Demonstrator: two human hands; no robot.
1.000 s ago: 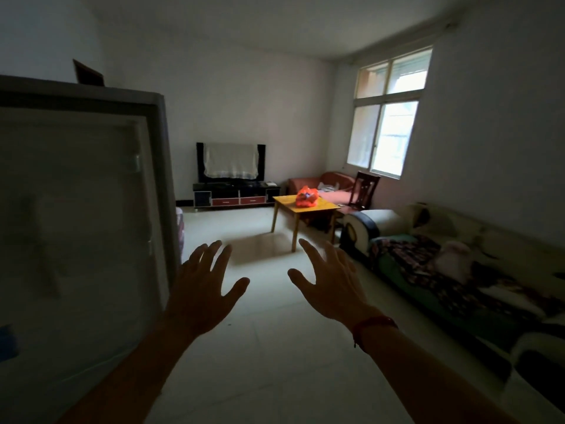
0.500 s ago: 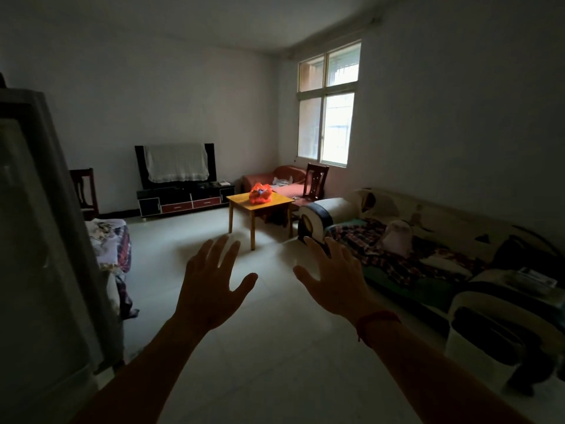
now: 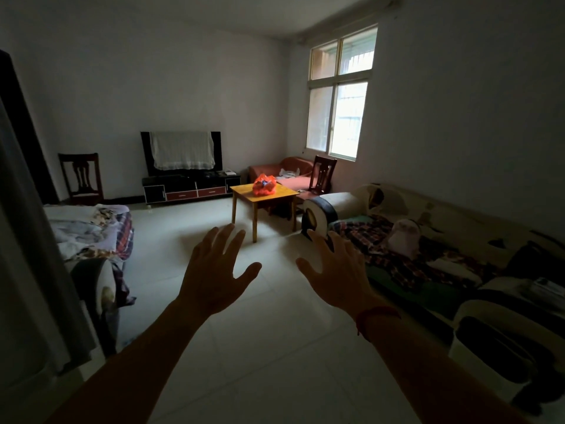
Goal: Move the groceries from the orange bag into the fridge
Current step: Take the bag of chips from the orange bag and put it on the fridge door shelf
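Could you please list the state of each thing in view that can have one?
Left hand: open, fingers spread, empty.
Right hand: open, fingers spread, empty.
Orange bag: resting on the yellow table, untouched; whether tied or open, cannot tell.
TV: draped with a white cloth.
Window: appears shut.
Wooden chair: upright, unoccupied.

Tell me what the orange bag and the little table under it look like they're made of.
Orange bag: thin glossy plastic, judging by its crinkled, translucent shine. Table: apparently wood with a smooth yellow-tan finish, square legs; the dim light hides any grain.
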